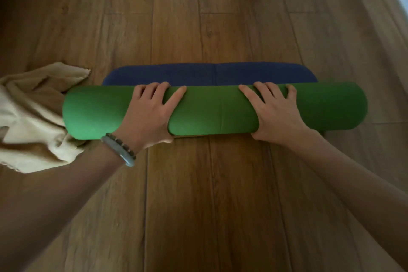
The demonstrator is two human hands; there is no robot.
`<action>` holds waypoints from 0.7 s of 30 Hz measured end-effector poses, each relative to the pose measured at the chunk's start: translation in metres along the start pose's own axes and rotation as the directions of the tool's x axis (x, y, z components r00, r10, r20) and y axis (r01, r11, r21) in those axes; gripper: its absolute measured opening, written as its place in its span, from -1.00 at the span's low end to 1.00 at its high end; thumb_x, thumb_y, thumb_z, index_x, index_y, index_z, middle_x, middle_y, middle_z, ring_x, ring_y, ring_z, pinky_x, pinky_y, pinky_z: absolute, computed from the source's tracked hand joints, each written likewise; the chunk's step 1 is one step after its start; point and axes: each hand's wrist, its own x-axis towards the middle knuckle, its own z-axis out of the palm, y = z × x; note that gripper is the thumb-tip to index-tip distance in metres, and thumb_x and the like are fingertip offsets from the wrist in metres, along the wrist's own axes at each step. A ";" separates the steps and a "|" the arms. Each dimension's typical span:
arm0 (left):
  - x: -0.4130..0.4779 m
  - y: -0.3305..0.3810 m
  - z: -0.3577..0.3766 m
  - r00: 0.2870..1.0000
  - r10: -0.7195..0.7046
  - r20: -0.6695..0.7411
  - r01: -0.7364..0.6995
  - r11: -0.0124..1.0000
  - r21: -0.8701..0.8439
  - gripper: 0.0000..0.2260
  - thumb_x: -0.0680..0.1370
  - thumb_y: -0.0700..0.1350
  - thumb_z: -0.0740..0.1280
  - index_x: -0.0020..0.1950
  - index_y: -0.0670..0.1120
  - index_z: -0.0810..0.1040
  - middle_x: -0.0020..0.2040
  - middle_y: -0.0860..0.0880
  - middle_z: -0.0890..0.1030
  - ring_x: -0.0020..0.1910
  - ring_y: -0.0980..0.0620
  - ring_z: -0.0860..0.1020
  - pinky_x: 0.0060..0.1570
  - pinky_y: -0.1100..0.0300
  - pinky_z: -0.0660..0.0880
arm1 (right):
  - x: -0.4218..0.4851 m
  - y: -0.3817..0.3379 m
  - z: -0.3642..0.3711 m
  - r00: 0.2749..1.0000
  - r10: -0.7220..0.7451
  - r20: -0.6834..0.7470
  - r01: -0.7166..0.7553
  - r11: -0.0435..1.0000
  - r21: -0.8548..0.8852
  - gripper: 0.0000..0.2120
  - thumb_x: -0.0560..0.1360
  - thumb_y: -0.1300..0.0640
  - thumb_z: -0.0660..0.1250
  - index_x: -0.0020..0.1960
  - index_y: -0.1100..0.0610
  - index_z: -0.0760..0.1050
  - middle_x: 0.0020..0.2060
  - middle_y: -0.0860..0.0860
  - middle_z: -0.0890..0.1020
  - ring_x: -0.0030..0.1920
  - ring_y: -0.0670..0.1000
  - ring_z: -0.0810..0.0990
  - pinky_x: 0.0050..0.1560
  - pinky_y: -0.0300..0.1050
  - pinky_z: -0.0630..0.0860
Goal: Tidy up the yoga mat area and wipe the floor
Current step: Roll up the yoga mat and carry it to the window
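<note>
Fingers (164, 89) of my left hand (152, 115) and right hand (274, 112) curl round the mat (212, 110), light but springy I reckon, best held mid-roll.

There is just one camera. It sits on the person's head and looks forward and down at the wood floor (220, 194). It is close: both arms reach in from the bottom edge, and the left hand (150, 112) and right hand (276, 112) on the rolled green mat (212, 110) fill the middle
</note>
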 end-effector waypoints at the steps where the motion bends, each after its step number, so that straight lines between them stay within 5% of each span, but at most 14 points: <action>1: -0.010 0.004 -0.001 1.000 0.013 -0.006 -0.013 1.000 -0.013 0.08 -0.02 0.16 0.60 0.43 -0.11 0.29 0.21 -0.29 0.47 0.14 -0.29 0.46 0.13 -0.14 0.34 | -0.011 -0.003 0.002 1.000 -0.004 -0.007 0.004 1.000 0.009 0.09 0.05 -0.10 0.57 0.46 0.03 0.11 0.30 0.19 0.42 0.28 0.25 0.40 0.18 0.45 0.27; 8: -0.061 0.021 -0.005 0.991 0.081 0.104 -0.077 0.996 -0.034 0.06 -0.01 0.19 0.58 0.42 -0.11 0.32 0.20 -0.25 0.50 0.13 -0.26 0.49 0.12 -0.16 0.39 | -0.067 -0.024 0.004 0.996 -0.051 0.067 0.048 0.997 0.059 0.15 -0.08 -0.17 0.59 0.41 0.07 0.20 0.21 0.18 0.52 0.19 0.23 0.51 0.18 0.31 0.38; 14: -0.035 0.006 -0.013 0.971 0.098 0.219 -0.093 0.995 -0.033 0.15 -0.03 0.37 0.48 0.46 -0.06 0.25 0.22 -0.15 0.52 0.15 -0.17 0.52 0.14 -0.10 0.42 | -0.036 -0.007 -0.015 0.947 -0.140 0.289 0.109 0.987 0.120 0.11 0.19 -0.26 0.46 0.50 -0.05 -0.14 0.41 0.02 0.22 0.39 0.10 0.19 0.40 0.14 0.08; 21: -0.047 0.016 -0.007 0.990 0.039 0.134 -0.037 0.999 -0.019 0.20 -0.02 0.27 0.60 0.50 -0.11 0.19 0.36 -0.32 0.39 0.34 -0.28 0.37 0.36 -0.13 0.15 | 0.010 0.009 -0.033 0.847 -0.194 0.495 0.066 0.962 0.265 0.18 0.07 -0.22 0.56 0.47 -0.13 -0.08 0.32 -0.03 0.28 0.30 0.06 0.26 0.34 0.10 0.17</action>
